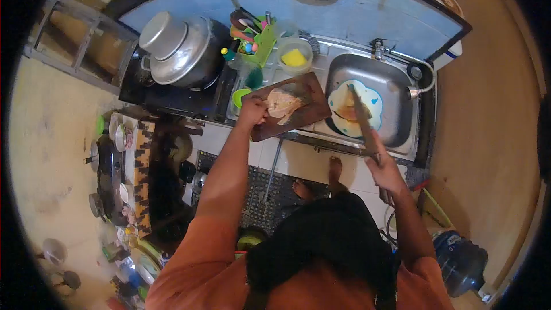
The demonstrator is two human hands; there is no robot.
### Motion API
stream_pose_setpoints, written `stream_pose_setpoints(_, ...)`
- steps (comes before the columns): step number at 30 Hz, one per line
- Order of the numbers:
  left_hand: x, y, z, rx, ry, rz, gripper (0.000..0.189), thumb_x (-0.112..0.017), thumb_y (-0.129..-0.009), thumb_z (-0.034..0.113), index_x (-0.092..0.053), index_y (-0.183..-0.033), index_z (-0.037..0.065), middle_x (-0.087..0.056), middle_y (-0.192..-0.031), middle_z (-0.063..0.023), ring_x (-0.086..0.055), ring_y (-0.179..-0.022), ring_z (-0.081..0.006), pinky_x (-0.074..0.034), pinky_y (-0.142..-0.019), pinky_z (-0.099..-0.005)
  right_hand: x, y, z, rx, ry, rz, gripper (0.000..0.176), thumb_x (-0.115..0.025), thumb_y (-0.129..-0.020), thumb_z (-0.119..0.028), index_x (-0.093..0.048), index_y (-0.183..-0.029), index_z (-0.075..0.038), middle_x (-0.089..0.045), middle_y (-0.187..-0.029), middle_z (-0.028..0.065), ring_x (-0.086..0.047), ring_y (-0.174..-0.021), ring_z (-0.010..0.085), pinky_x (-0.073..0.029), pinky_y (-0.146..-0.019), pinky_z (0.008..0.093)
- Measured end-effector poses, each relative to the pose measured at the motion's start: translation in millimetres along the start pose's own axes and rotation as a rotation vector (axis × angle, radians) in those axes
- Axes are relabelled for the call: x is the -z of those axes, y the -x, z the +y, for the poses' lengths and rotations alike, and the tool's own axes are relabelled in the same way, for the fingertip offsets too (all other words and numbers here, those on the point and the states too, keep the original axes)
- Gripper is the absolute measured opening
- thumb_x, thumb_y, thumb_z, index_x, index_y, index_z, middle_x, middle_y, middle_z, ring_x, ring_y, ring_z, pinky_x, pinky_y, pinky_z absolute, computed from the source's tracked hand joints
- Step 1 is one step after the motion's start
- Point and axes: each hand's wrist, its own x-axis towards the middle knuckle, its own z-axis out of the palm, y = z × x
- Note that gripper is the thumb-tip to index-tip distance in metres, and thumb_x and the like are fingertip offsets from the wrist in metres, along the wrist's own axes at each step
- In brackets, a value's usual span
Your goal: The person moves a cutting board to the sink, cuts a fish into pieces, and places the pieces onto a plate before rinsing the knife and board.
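A pale piece of raw meat (284,103) is laid on a dark cutting board (270,132), which is set on the tabletop (344,143) just beside the sink (396,80), with its right end over the basin's rim. The meat's left edge is gripped by the left hand (253,112). A knife (360,117) is clasped by its handle in the clenched right hand (385,171), and its blade is held over a blue and white plate (373,103) in the sink. A lidded metal pot (181,51) is seen on the stove (166,95).

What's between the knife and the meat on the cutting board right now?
In the head view, only bare cutting board, the sink rim and part of the plate separate knife from meat.
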Motion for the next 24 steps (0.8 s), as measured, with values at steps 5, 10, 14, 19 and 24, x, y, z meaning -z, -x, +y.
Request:
stream_pose_setpoints(5,-35.4,45.7,39.8,-0.714,-0.455,0.537,0.024,-0.064,-0.083,0.021,-0.067,-0.1,0.004,-0.067,-0.095,-0.0177,-0.061,-0.093,-0.0393,-0.049,-0.087,-0.0474,39.5,42.9,37.8,0.065,0.022,0.31,0.074,-0.055,-0.09,-0.002,-0.019,-0.154,-0.014,-0.048,-0.142,0.0146,-0.049,-0.125,0.0203,-0.04,-0.099,0.0284)
stream_pose_setpoints(10,-159.0,36.9,69.4,-1.111,-0.431,0.19,0.024,-0.068,-0.08,0.014,-0.066,-0.102,0.003,-0.065,-0.093,-0.0171,-0.061,-0.091,-0.0353,-0.048,-0.086,-0.044,58.0,66.0,55.8,0.054,0.206,0.341,0.074,-0.056,-0.089,0.0,-0.021,-0.153,-0.011,-0.049,-0.141,0.0186,-0.052,-0.124,0.0233,-0.04,-0.101,0.0301)
stream_pose_setpoints(14,-228.3,23.5,90.1,-0.907,-0.469,-0.14,0.036,-0.066,-0.079,0.011,-0.063,-0.114,0.007,-0.064,-0.106,-0.0205,-0.059,-0.104,-0.0391,-0.046,-0.094,-0.0452,66.0,58.5,50.6,0.023,0.182,0.322,0.076,-0.06,-0.088,-0.002,-0.022,-0.153,-0.013,-0.057,-0.13,0.0226,-0.06,-0.112,0.0252,-0.047,-0.092,0.0347)
stream_pose_setpoints(19,-322.1,-50.6,54.2,-0.859,-0.674,-0.135,0.048,-0.064,-0.079,0.01,-0.055,-0.127,0.009,-0.059,-0.12,-0.021,-0.054,-0.114,-0.0394,-0.042,-0.1,-0.047,76.7,65.5,68.9,-0.275,0.181,0.244,0.079,-0.065,-0.087,-0.009,-0.022,-0.153,-0.019,-0.063,-0.077,0.0131,-0.054,-0.062,0.0198,-0.047,-0.063,0.0338)
stream_pose_setpoints(24,-358.0,-53.2,61.3,-0.758,-0.855,0.091,0.055,-0.066,-0.079,0.014,-0.05,-0.132,0.016,-0.058,-0.114,-0.019,-0.054,-0.109,-0.0397,-0.042,-0.096,-0.0505,91.5,62.4,82.0,-0.358,0.164,0.184,0.078,-0.065,-0.087,-0.012,-0.022,-0.152,-0.019,-0.068,-0.088,0.0191,-0.068,-0.079,0.0298,-0.051,-0.072,0.0361)
